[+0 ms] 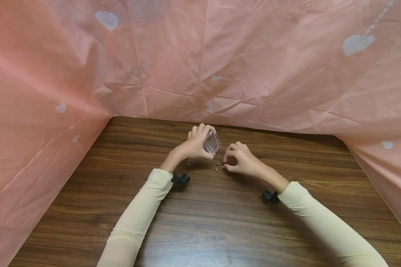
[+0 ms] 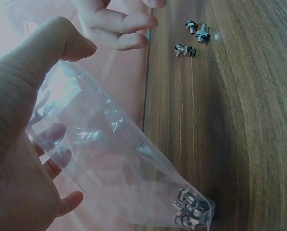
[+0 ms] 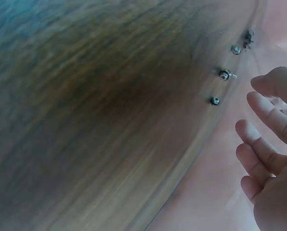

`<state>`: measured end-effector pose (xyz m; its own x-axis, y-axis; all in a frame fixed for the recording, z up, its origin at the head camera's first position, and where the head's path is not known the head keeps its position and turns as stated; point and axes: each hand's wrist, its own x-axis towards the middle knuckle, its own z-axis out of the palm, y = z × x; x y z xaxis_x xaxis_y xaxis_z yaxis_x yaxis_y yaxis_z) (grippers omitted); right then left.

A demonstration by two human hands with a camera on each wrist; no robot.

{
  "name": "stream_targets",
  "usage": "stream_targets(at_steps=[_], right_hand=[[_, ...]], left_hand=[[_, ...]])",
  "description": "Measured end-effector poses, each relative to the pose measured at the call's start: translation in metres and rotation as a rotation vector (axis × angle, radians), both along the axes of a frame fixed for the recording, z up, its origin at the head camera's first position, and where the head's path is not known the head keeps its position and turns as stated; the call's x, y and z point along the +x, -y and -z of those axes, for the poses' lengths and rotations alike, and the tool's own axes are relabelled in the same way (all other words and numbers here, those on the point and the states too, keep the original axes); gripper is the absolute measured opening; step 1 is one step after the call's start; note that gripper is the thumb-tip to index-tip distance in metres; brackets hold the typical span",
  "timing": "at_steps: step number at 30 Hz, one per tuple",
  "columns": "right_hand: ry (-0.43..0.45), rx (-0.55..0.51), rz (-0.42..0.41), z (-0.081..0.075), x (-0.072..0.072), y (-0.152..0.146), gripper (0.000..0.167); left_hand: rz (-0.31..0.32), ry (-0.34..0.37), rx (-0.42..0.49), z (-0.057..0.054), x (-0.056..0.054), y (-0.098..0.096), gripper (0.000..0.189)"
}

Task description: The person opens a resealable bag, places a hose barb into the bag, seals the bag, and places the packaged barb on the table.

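Note:
My left hand (image 1: 195,145) grips a clear zip bag (image 2: 105,139) by its mouth, with thumb and fingers spread around the opening. Several small metal fittings (image 2: 189,209) are bunched in the bag's bottom corner, low over the table. Beside the bag, loose metal fittings (image 3: 225,75) with threaded ends lie on the wood, a short way apart from one another. My right hand (image 1: 242,159) hovers right by these loose pieces, its thumb and index finger parted. In the right wrist view its fingers (image 3: 261,147) are loosely bent and nothing shows between them.
A brown wood-grain table (image 1: 200,211) lies under both hands. Pink cloth (image 1: 173,66) printed with white hearts hangs along the back and both sides of it. Dark wrist straps (image 1: 183,180) sit below the cream sleeves (image 1: 133,218).

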<state>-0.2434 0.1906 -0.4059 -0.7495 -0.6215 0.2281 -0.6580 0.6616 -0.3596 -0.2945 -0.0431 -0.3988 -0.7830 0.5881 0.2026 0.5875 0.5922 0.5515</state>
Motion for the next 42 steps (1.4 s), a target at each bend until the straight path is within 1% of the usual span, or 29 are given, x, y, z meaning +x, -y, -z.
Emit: stream_targets(at_steps=[16,24,35,42], right_hand=[[0.014,0.045,-0.016,0.0038,0.0004,0.0046,0.012],[0.006,0.067,-0.022,0.0056,-0.0003,0.0051,0.012],[0.015,0.088,-0.025,0.0048,0.0013,0.007,0.011],[0.014,0.094,-0.027,0.0051,0.0012,0.0073,0.01]], left_hand=[[0.002,0.009,0.004,-0.0007,0.0006,0.0002,0.083],[0.0,0.013,0.004,-0.0008,0.0004,0.0004,0.082],[0.005,0.016,0.009,-0.0015,-0.0001,0.0011,0.082],[-0.004,0.008,0.006,-0.0014,0.0001,0.0006,0.082]])
